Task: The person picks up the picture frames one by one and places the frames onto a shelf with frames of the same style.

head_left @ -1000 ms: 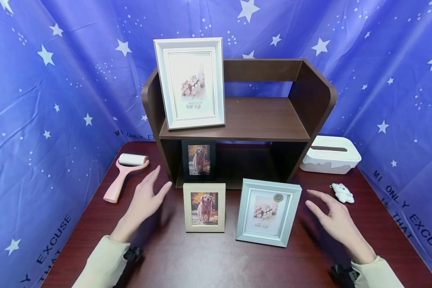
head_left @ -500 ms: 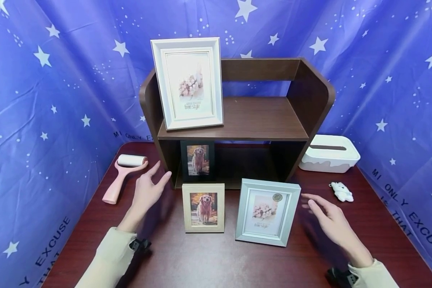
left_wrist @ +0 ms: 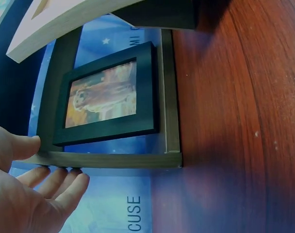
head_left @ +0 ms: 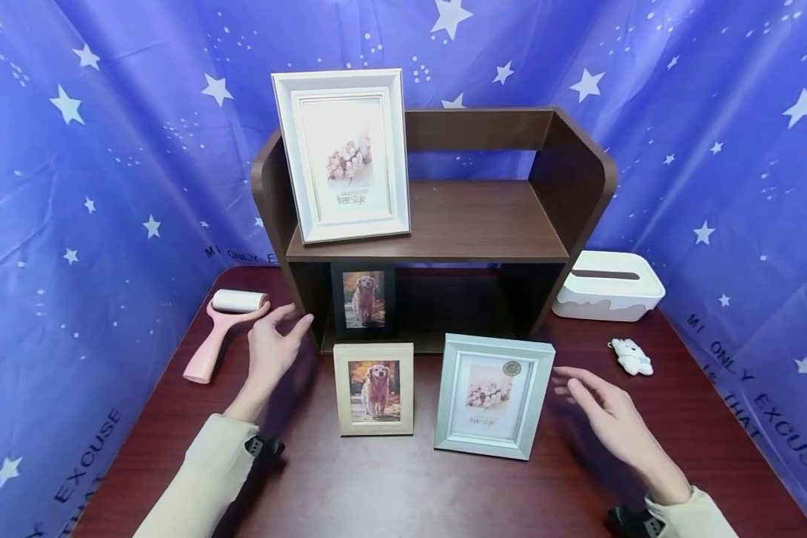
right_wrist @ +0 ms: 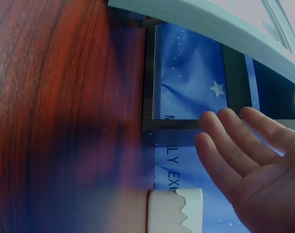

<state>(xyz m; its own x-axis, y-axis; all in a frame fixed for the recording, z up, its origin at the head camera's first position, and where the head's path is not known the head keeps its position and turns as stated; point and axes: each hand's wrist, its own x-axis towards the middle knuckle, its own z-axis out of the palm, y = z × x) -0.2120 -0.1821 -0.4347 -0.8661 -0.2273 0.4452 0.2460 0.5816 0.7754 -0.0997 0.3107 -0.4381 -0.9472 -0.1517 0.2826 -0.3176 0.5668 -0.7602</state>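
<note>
- Left hand (head_left: 274, 351): thumb and fingers spread, beside the left edge of the shelf (head_left: 491, 220); contact unclear.
- Right hand (head_left: 615, 420): fingers extended, just beside the blue-gray frame (head_left: 494, 397), standing before the shelf's front-right corner.
- Pink lint roller (head_left: 210, 344): near the left edge of the table (head_left: 390, 493).

A brown shelf (head_left: 484, 220) stands on a table (head_left: 417, 493). Its upper level holds a white frame (head_left: 397, 157), its lower level a black frame (head_left: 366, 300). In front of the shelf are a beige frame (head_left: 376, 390) and a grey-blue frame (head_left: 492, 396) — the right hand (head_left: 612, 415) just beside the latter. Left of the shelf lies a lint roller (head_left: 219, 326), the left hand (head_left: 272, 350) between them — right of the shelf, a tissue box (head_left: 605, 306) and a toy (head_left: 631, 357).
</note>
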